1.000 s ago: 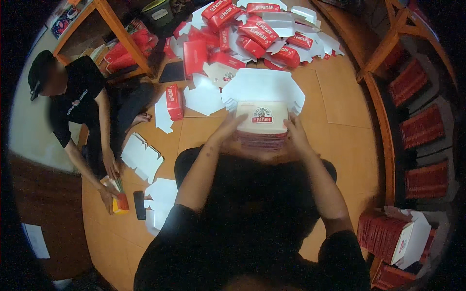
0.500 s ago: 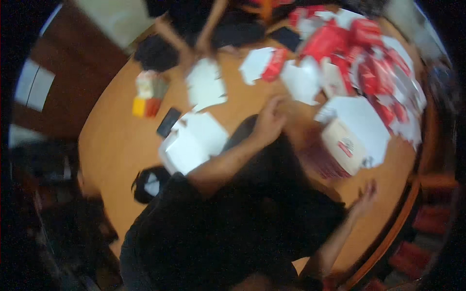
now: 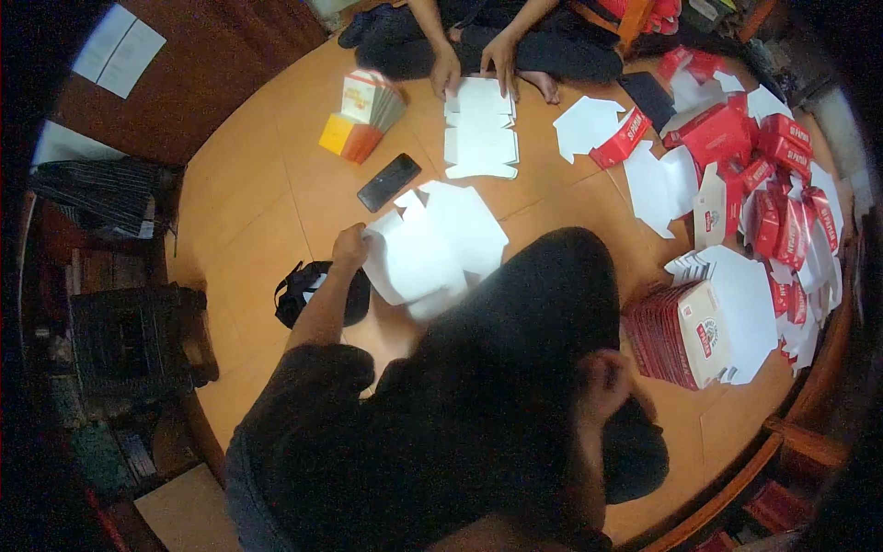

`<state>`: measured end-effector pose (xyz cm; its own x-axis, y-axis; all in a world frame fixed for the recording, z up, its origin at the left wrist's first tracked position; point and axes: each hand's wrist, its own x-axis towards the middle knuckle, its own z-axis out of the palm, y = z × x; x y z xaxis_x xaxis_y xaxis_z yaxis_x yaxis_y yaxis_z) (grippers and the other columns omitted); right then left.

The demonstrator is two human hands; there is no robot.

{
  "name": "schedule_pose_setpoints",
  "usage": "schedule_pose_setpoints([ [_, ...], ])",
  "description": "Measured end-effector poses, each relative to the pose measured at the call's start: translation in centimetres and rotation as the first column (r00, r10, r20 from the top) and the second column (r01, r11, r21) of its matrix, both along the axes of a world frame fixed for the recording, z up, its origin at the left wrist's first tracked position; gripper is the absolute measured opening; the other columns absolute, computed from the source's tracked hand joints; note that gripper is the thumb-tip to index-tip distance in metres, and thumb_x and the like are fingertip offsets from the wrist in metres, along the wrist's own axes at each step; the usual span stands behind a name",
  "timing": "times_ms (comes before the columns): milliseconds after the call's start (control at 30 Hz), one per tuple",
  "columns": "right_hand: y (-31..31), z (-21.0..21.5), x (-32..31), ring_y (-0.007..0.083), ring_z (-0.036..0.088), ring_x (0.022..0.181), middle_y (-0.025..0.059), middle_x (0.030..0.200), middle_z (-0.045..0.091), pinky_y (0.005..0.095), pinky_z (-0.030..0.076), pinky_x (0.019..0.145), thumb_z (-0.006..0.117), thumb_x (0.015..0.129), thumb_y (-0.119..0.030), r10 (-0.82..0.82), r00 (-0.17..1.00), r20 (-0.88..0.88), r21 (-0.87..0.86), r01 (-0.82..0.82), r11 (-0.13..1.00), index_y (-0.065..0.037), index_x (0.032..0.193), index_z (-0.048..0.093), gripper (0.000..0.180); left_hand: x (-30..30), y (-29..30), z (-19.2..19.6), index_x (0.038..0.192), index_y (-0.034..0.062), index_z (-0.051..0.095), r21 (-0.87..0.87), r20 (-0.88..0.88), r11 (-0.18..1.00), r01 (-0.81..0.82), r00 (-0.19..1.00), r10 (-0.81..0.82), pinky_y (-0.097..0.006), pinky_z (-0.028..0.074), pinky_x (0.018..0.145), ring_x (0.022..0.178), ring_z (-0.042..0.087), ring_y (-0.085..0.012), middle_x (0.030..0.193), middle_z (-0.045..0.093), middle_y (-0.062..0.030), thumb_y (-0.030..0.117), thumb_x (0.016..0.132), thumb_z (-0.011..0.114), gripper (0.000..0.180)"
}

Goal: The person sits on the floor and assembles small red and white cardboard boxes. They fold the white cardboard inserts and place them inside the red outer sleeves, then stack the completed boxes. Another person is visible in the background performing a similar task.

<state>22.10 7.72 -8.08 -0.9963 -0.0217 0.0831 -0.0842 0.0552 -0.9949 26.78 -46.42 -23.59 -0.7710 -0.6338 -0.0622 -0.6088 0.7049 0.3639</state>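
Observation:
My left hand (image 3: 349,247) closes on the left edge of a white unfolded carton blank (image 3: 423,244), which lies in front of my folded leg. Beside my right knee is my right hand (image 3: 604,382), blurred and seemingly curled; whether it holds anything is unclear. To its right stands a stack of flat red-and-cream cartons (image 3: 694,336), with a white-faced blank (image 3: 750,308) leaning against its far side. A black cloth item (image 3: 308,293), perhaps a cap or pouch, sits under my left forearm.
Across from me another person's hands (image 3: 474,69) hold a white blank (image 3: 480,138). A phone (image 3: 388,182) and a yellow-and-orange carton stack (image 3: 361,115) lie at the left. Folded red cartons (image 3: 782,212) pile up at the right, beside a wooden rail (image 3: 727,492).
My left hand has swung from right of my knee to the blank's left edge. My right hand has drawn in from beside the carton stack toward my knee. The view has shifted.

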Motion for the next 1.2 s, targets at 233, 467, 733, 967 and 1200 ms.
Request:
schedule_pose_setpoints([
  [233, -10.7, 7.0, -1.4, 0.0264, 0.064, 0.097, 0.0150, 0.112, 0.064, 0.0356, 0.052, 0.086, 0.068, 0.089, -0.012, 0.510, 0.843, -0.172, 0.253, -0.462, 0.850, -0.003, 0.115, 0.060, 0.028, -4.0, 6.8, 19.6, 0.108, -0.0009, 0.052, 0.138, -0.366, 0.989, 0.061, 0.931, -0.006, -0.044, 0.049, 0.082, 0.091, 0.061, -0.0373, 0.101, 0.059, -0.0222, 0.016, 0.087, 0.062, 0.029],
  [467, -16.4, 14.9, -7.0, 0.0359, 0.063, 0.114, 0.0223, 0.121, 0.064, 0.0411, 0.049, 0.096, 0.068, 0.091, -0.024, 0.510, 0.806, -0.299, 0.177, -0.479, 0.860, 0.000, 0.136, 0.047, 0.055, -6.0, 22.4, 30.3, 0.123, 0.0038, 0.038, 0.228, -0.620, 0.798, 0.558, 0.715, -0.323, -0.034, 0.055, 0.078, 0.096, 0.053, -0.0187, 0.107, 0.044, -0.0091, 0.007, 0.091, 0.061, 0.039],
  [733, -3.3, 15.8, -10.6, 0.0155, 0.058, 0.074, 0.0101, 0.084, 0.066, 0.0325, 0.049, 0.070, 0.064, 0.096, -0.021, 0.429, 0.899, 0.090, 0.379, -0.429, 0.820, 0.000, 0.113, 0.063, 0.027, -9.1, 25.4, 31.2, 0.141, 0.0036, 0.041, 0.008, -0.795, 0.610, 0.792, 0.375, -0.476, -0.026, 0.053, 0.067, 0.083, 0.061, -0.0141, 0.128, 0.048, -0.0129, 0.000, 0.091, 0.064, 0.056],
  [967, 0.6, 18.2, -9.5, 0.0140, 0.059, 0.078, 0.0072, 0.085, 0.067, 0.0339, 0.049, 0.073, 0.061, 0.096, -0.019, 0.510, 0.853, 0.111, 0.496, -0.492, 0.716, -0.001, 0.110, 0.064, 0.024, -14.1, 27.5, 34.3, 0.120, 0.0011, 0.062, 0.200, -0.699, 0.313, 0.928, 0.359, -0.619, -0.021, 0.048, 0.058, 0.065, 0.059, -0.0070, 0.107, 0.063, -0.0079, 0.003, 0.089, 0.070, 0.031],
  [1200, 0.7, 18.4, -9.1, 0.0190, 0.060, 0.075, 0.0154, 0.081, 0.065, 0.0363, 0.048, 0.071, 0.061, 0.095, -0.024, 0.528, 0.832, 0.170, 0.455, -0.542, 0.707, 0.002, 0.107, 0.063, 0.028, -13.0, 30.4, 35.4, 0.103, 0.0030, 0.067, 0.034, -0.650, 0.502, 0.864, 0.401, -0.646, -0.028, 0.050, 0.061, 0.068, 0.062, -0.0178, 0.094, 0.065, -0.0103, 0.008, 0.084, 0.074, 0.020],
])
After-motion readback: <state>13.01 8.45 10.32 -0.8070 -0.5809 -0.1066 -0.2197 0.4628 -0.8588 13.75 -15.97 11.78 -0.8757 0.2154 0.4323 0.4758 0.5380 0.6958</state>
